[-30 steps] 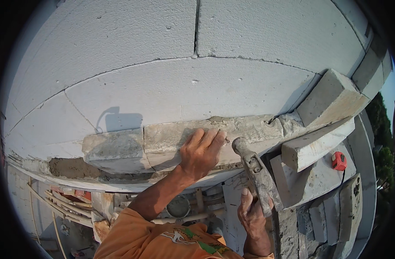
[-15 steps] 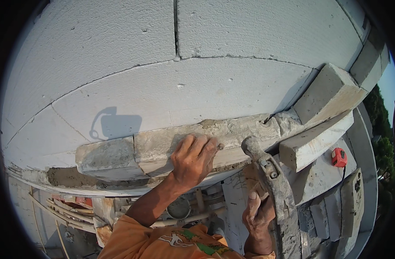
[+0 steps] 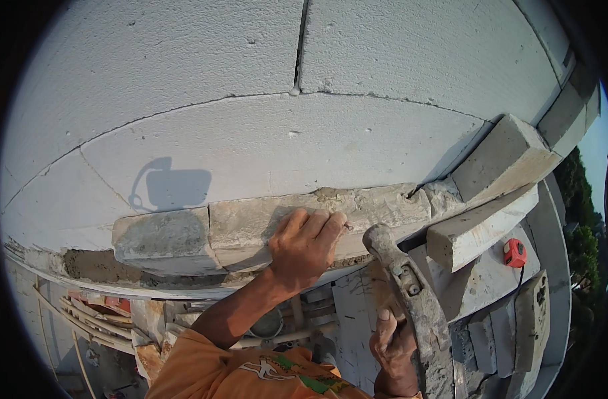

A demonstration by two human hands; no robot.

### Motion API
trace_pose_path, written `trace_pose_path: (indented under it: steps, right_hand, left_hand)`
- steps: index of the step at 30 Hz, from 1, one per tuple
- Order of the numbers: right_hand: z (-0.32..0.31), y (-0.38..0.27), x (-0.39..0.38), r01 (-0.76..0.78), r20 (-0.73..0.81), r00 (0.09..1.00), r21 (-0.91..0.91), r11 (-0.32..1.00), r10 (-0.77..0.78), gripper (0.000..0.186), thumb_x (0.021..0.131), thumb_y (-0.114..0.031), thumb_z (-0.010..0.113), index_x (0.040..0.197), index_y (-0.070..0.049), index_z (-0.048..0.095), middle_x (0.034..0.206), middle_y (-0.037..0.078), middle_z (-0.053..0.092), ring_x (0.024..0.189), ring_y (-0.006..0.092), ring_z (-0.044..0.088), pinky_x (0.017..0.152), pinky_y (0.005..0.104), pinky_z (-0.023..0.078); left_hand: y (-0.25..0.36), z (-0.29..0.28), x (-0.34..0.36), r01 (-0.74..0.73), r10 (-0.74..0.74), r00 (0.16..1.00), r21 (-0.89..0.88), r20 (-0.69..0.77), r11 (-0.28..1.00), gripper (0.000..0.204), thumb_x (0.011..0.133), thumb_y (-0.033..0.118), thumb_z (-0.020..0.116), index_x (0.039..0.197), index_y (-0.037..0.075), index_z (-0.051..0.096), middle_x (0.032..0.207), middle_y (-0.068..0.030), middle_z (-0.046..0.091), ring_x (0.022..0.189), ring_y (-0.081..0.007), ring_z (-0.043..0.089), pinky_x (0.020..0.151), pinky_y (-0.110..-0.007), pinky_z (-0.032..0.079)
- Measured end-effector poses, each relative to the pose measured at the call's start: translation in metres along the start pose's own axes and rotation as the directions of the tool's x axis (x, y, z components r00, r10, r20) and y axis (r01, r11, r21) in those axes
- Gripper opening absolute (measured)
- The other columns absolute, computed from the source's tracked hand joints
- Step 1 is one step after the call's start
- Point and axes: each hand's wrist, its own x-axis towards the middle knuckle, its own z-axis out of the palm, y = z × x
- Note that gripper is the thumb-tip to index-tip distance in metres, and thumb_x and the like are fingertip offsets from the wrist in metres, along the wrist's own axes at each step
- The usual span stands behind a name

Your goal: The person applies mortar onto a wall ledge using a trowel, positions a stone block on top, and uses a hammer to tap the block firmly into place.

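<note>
The left hand is laid flat, fingers spread and extended, on the front face of a long grey block that is set along the top edge of a white block wall. Nothing is pinched in this grip; the palm and fingers are pressed against the block near its middle, and the block extends to both sides of the hand. A shorter grey block is seated just beside the long block's left end, with a mortar bed exposed below it.

The right hand is closed around the handle of a mortar-crusted tool, gripped at the lower part. The tool's rounded head is raised to the lower right edge of the long block, just beside the left hand's fingertips; contact with the block cannot be told.

To the right, two angled grey blocks are stacked at the wall's end. A red tape measure lies on the ledge below them.
</note>
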Motion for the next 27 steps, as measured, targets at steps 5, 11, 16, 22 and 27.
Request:
trace_pose_path:
  steps: [5, 11, 16, 22, 27]
  right_hand:
    - [0.003, 0.03, -0.001, 0.074, 0.273, 0.96, -0.004, 0.997, -0.07, 0.044, 0.081, -0.018, 0.072, 0.115, 0.007, 0.058, 0.108, 0.021, 0.06, 0.079, 0.0362, 0.062, 0.062, 0.0444, 0.053]
    - [-0.005, 0.02, -0.02, -0.096, 0.207, 0.974, -0.001, 0.995, 0.094, 0.054, 0.082, -0.037, 0.071, 0.116, 0.002, 0.059, 0.103, 0.018, 0.06, 0.08, 0.0366, 0.061, 0.062, 0.0454, 0.052]
    - [0.009, 0.042, -0.025, -0.161, 0.246, 0.959, 0.052, 0.986, 0.144, 0.054, 0.083, -0.037, 0.07, 0.118, 0.001, 0.057, 0.105, 0.019, 0.06, 0.082, 0.0367, 0.063, 0.063, 0.0439, 0.053]
    - [0.004, 0.033, -0.012, -0.06, 0.211, 0.976, 0.053, 0.997, 0.048, 0.046, 0.088, -0.027, 0.066, 0.119, 0.005, 0.055, 0.097, 0.019, 0.058, 0.076, 0.0363, 0.061, 0.06, 0.0428, 0.052]
    - [0.018, 0.048, -0.012, -0.028, 0.206, 0.978, -0.024, 0.999, 0.032, 0.055, 0.078, -0.03, 0.073, 0.12, 0.002, 0.056, 0.088, 0.018, 0.058, 0.072, 0.0374, 0.061, 0.061, 0.0455, 0.052]
  left_hand:
    - [-0.002, -0.002, 0.001, -0.047, 0.047, 0.999, 0.002, -0.01, 0.999, 0.025, 0.077, 0.008, 0.073, 0.102, 0.008, 0.07, 0.087, -0.0016, 0.063, 0.071, -0.0187, 0.056, 0.062, -0.031, 0.053]
    - [-0.002, -0.001, -0.002, -0.002, 0.002, 1.0, -0.003, 0.01, 1.0, 0.038, 0.067, 0.0, 0.072, 0.104, 0.008, 0.071, 0.091, -0.0034, 0.064, 0.076, -0.0209, 0.059, 0.061, -0.034, 0.053]
    - [-0.001, -0.004, 0.0, 0.001, -0.001, 0.999, 0.0, 0.049, 1.0, 0.037, 0.071, 0.003, 0.074, 0.107, 0.006, 0.07, 0.092, -0.0041, 0.063, 0.078, -0.0217, 0.059, 0.061, -0.034, 0.053]
    - [0.001, -0.002, 0.003, 0.006, -0.007, 1.0, 0.025, 0.007, 1.0, 0.036, 0.07, 0.001, 0.072, 0.105, 0.006, 0.07, 0.088, -0.0054, 0.062, 0.075, -0.0217, 0.059, 0.059, -0.034, 0.052]
    - [0.0, -0.004, 0.003, 0.01, -0.012, 0.999, 0.046, 0.053, 0.999, 0.027, 0.077, 0.008, 0.071, 0.104, 0.005, 0.067, 0.087, -0.0025, 0.059, 0.074, -0.0186, 0.057, 0.069, -0.032, 0.054]
